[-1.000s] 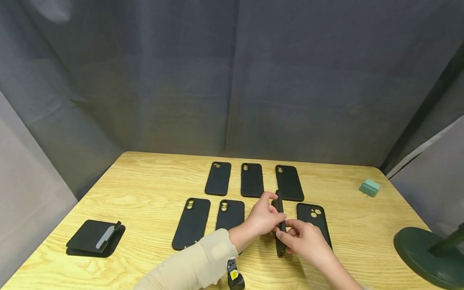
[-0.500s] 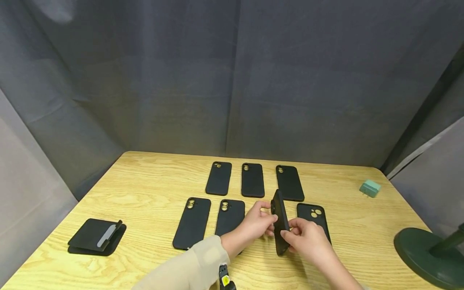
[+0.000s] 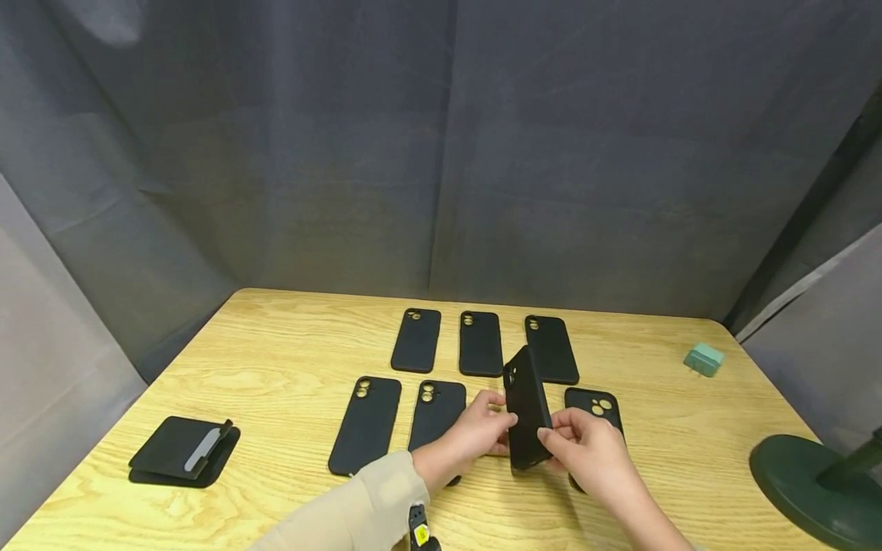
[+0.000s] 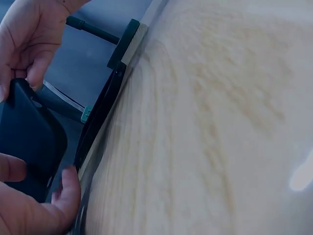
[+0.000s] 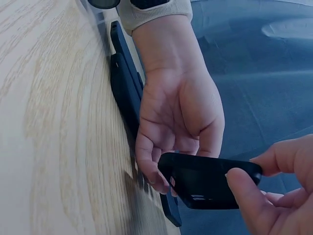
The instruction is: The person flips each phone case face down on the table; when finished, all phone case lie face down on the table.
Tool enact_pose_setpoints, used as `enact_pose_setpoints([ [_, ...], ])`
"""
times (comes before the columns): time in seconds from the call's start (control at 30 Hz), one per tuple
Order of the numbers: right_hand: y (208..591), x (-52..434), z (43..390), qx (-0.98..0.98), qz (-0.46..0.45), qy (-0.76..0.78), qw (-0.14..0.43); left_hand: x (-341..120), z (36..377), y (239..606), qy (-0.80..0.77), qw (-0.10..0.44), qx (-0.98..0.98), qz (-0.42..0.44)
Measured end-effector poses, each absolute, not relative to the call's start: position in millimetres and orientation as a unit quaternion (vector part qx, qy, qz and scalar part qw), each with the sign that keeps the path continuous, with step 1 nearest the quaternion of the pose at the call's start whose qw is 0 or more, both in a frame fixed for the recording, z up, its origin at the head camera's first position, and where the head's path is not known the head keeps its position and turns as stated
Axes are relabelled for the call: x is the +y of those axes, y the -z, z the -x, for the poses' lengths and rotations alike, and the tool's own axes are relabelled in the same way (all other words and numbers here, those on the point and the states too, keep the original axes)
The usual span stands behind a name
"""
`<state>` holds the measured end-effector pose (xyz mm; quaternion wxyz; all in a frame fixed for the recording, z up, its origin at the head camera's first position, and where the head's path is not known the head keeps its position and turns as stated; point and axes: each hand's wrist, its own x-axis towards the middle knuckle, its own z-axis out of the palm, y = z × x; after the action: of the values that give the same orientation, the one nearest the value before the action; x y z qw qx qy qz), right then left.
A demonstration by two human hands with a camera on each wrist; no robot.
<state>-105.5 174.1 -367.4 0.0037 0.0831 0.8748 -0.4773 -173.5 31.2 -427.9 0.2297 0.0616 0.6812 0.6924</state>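
A black phone case [image 3: 529, 405] stands tilted on edge above the table, its camera cutout at the upper left. My right hand [image 3: 591, 453] pinches its right long edge, thumb on the near face. At its left edge is my left hand [image 3: 472, 430], with thumb and fingers on either side of that edge. In the right wrist view the hollow inside of the case [image 5: 208, 183] shows, with a glint in it. The left wrist view has the outer back of the case [image 4: 29, 132] over the left thumb.
Several more black phone cases lie flat, including one [image 3: 415, 340] in the back row and one [image 3: 365, 428] at front left. A black folded stand [image 3: 172, 448] is far left, a green plug adapter [image 3: 704, 358] at right, near a dark green round base [image 3: 792, 478].
The held phone case has turned from nearly edge-on so that its back face shows more, and has shifted slightly left. The left hand has slid a little down and left along its edge.
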Motion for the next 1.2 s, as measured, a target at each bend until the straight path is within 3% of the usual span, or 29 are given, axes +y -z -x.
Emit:
enact_pose_setpoints([
  [0.17,370,176,108,0.861,-0.086,0.501,0.008,33,174,430,-0.707,0.249,0.661,-0.043],
  [0.33,378,182,110,0.865,-0.096,0.492,0.030,29,172,430,-0.694,0.226,0.682,-0.046],
  [0.83,404,192,119,0.900,-0.093,0.408,0.121,22,164,410,-0.437,0.186,0.870,-0.133],
  [1.2,407,190,120,0.927,-0.075,0.350,0.110,23,163,410,-0.331,0.187,0.912,-0.156],
])
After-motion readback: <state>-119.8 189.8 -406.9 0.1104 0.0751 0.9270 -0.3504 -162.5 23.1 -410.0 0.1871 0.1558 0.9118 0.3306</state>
